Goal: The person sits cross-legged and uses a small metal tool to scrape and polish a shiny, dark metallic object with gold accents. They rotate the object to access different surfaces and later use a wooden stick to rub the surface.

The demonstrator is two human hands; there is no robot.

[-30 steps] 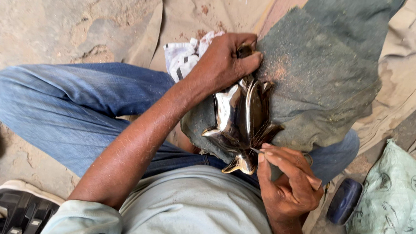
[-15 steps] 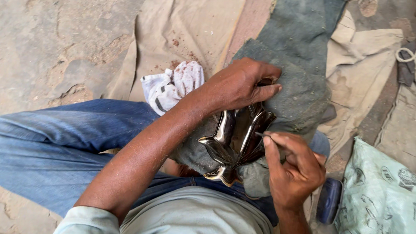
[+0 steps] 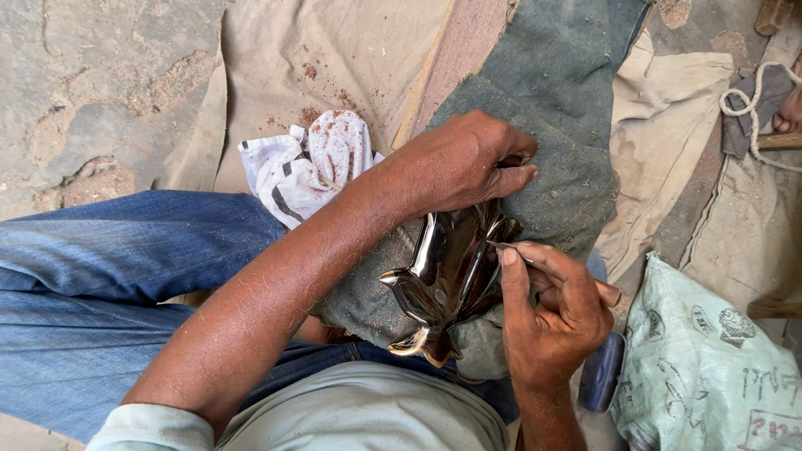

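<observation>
1. Left hand clamps the top edge of a shiny, leaf-shaped metal piece, fingers curled tight over it against the grey-green cloth on the lap.
2. Right hand pinches a thin pointed tool; its tip touches the piece's right edge, just below the left fingers.
3. Step in hand looks like fine scraping or engraving along that edge.
4. Next stroke would need a steady left hold and light, controlled pressure.
5. Stained rag lies left of the left hand; pale green sack right of the right hand.
</observation>
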